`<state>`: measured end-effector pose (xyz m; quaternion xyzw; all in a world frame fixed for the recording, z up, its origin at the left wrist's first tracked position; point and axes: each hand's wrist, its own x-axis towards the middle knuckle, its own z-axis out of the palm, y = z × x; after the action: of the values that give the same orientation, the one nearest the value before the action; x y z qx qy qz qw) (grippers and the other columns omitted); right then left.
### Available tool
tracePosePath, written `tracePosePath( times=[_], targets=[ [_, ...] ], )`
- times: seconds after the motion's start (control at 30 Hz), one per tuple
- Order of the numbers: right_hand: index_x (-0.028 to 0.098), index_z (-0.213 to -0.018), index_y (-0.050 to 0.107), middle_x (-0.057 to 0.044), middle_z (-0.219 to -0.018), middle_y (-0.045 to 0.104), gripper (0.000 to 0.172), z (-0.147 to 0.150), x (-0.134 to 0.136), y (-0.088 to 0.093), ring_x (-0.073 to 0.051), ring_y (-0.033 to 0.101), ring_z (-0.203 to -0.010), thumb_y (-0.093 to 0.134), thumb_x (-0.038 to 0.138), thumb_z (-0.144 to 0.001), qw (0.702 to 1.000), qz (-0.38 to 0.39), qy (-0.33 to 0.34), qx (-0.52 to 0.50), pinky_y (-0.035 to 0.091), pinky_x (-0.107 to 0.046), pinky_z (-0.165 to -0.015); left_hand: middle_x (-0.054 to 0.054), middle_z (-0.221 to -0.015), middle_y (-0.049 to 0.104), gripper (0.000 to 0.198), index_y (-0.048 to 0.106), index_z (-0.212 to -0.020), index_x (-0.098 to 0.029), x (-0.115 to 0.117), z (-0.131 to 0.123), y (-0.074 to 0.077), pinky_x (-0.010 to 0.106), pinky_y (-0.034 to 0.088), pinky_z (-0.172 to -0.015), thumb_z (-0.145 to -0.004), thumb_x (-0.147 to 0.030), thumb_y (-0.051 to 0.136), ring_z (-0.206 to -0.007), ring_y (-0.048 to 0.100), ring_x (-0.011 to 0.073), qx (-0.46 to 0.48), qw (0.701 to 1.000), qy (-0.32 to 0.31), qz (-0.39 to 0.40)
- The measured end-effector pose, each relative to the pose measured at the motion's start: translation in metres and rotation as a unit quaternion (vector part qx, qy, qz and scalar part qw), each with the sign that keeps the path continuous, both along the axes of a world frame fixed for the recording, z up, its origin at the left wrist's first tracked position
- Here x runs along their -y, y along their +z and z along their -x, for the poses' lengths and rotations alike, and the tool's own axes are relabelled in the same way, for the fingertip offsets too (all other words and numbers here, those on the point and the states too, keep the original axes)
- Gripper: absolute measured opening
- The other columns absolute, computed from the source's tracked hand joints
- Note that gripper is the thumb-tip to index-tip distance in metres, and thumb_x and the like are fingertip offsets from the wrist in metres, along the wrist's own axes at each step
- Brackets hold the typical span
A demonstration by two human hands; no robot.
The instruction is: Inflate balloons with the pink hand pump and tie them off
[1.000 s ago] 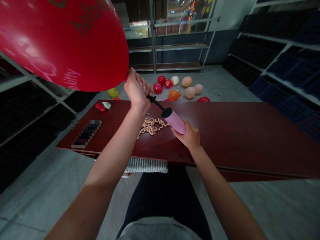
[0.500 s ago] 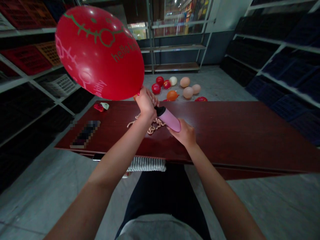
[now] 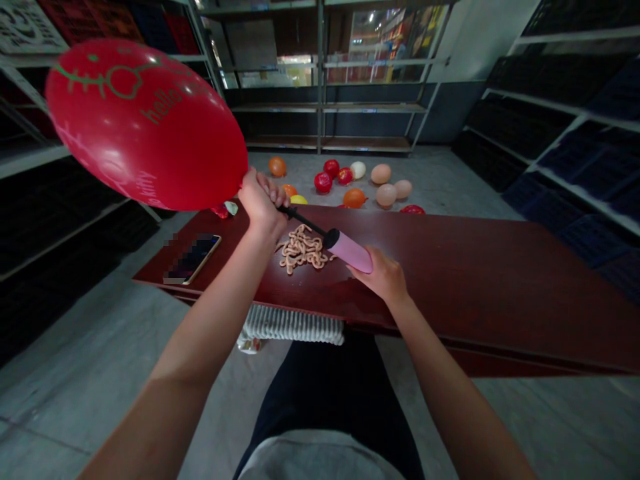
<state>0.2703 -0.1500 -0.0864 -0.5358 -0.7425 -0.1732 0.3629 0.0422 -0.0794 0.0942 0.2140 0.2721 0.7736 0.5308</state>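
Observation:
A large inflated red balloon [image 3: 165,127] with "hello kitty" printing fills the upper left. My left hand [image 3: 261,203] is closed round its neck and the black nozzle end of a hand balloon pump [image 3: 351,251], so the join is hidden. The black rod shows, drawn out between the nozzle end and the pink barrel. Around that pink barrel my right hand [image 3: 384,273] is wrapped, above the table. Beneath the rod, a tangled heap of beige long thin balloons [image 3: 303,251] lies on the table.
The dark red table [image 3: 480,280] carries a phone [image 3: 195,259] and a small crumpled red and white item [image 3: 225,209] at left. Several inflated balloons [image 3: 381,175] rest on the floor beyond. Shelves with crates [image 3: 575,140] stand around. Ribbed grey fabric [image 3: 295,325] hangs below the front edge.
My hands have moved apart, and the pump's black rod now shows between them. The balloon and my left hand have shifted left in view; the beige heap is less covered.

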Motion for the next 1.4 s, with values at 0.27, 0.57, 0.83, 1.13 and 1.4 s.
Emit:
tracePosePath(
  times=[0.27, 0.57, 0.83, 1.13, 1.4],
  targets=[
    [0.015, -0.109, 0.061, -0.010, -0.090, 0.073, 0.047, -0.001, 0.000, -0.001, -0.022, 0.071, -0.076, 0.060, 0.056, -0.086, 1.000, 0.006, 0.002, 0.004, 0.053, -0.032, -0.068, -0.005, -0.044, 0.013, 0.048, 0.018, -0.057, -0.021, 0.006, 0.013, 0.011, 0.026, 0.013, -0.040, -0.101, -0.029, 0.035, -0.035, 0.013, 0.0090, -0.013, 0.998, 0.027, -0.053],
    [0.016, -0.108, 0.062, -0.008, -0.084, 0.073, 0.046, -0.006, -0.003, -0.002, -0.021, 0.070, -0.071, 0.059, 0.056, -0.085, 1.000, 0.008, -0.019, -0.022, 0.052, -0.032, -0.064, -0.006, -0.047, 0.012, 0.047, 0.018, -0.064, -0.022, -0.005, -0.017, 0.009, 0.027, 0.012, -0.043, -0.104, -0.037, 0.037, -0.040, 0.010, 0.0097, -0.020, 0.998, -0.009, -0.055],
    [0.017, -0.107, 0.060, -0.008, -0.083, 0.073, 0.048, -0.004, -0.003, 0.000, -0.022, 0.070, -0.071, 0.057, 0.060, -0.085, 0.997, 0.029, -0.029, -0.058, 0.053, -0.033, -0.063, -0.006, -0.046, 0.014, 0.050, 0.021, -0.060, -0.022, -0.007, -0.069, -0.015, 0.026, 0.013, -0.041, -0.101, -0.042, 0.042, -0.037, 0.013, 0.0086, -0.043, 0.997, -0.054, -0.045],
    [0.018, -0.107, 0.060, -0.008, -0.084, 0.073, 0.049, -0.004, -0.002, 0.000, -0.023, 0.070, -0.072, 0.058, 0.061, -0.083, 0.995, 0.043, -0.049, -0.077, 0.051, -0.032, -0.063, -0.006, -0.046, 0.022, 0.049, 0.030, -0.058, -0.022, 0.003, -0.100, -0.033, 0.027, 0.020, -0.039, -0.097, -0.043, 0.051, -0.034, 0.022, 0.0098, -0.048, 0.996, -0.073, 0.006],
    [0.018, -0.109, 0.060, -0.008, -0.090, 0.073, 0.048, -0.002, -0.003, 0.001, -0.023, 0.070, -0.078, 0.058, 0.059, -0.085, 0.997, 0.054, -0.019, -0.053, 0.050, -0.032, -0.066, -0.007, -0.039, 0.019, 0.046, 0.024, -0.055, -0.022, -0.001, -0.075, -0.039, 0.024, 0.019, -0.034, -0.098, -0.027, 0.039, -0.029, 0.020, 0.0089, -0.031, 0.996, -0.080, 0.002]
  ],
)
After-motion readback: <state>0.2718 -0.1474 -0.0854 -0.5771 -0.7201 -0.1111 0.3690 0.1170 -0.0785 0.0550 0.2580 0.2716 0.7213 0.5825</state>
